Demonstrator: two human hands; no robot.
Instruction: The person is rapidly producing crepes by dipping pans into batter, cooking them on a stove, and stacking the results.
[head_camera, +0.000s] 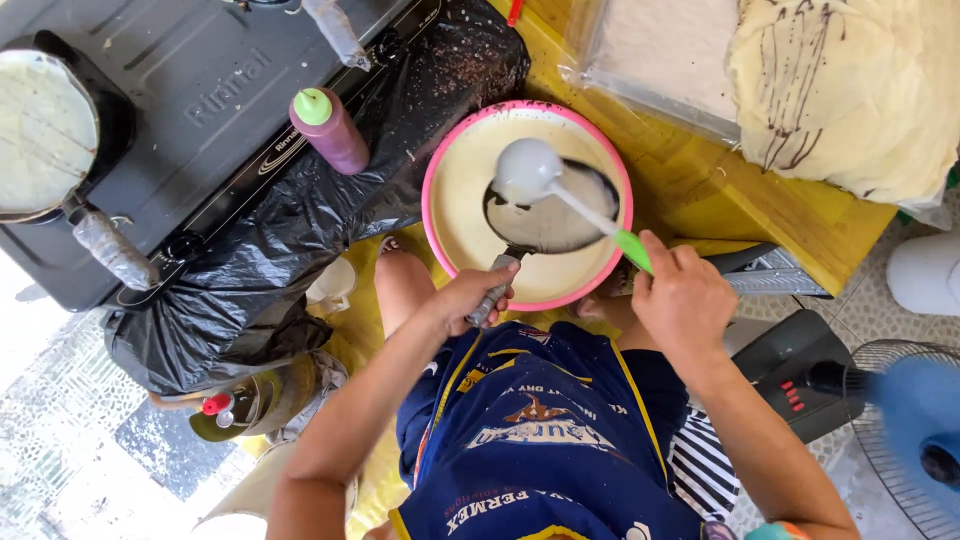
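Your basin (437, 160) looks like glossy pink plastic, filled with smooth matt batter (465, 200). The pan (560, 215) is dark, coated metal with a metal handle. Your ladle (530, 170) is smooth and batter-coated, its handle green plastic. The desk (690, 170) is varnished wood; the bag (290, 230) is crinkled, shiny black plastic.

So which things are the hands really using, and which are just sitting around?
In use:
- left hand holding the small black pan
- right hand holding the ladle
- pink-rimmed bowl of batter under them

Just sitting around:
- purple squeeze bottle
- stove
- second pan on the stove
- stack of crepes
- fan
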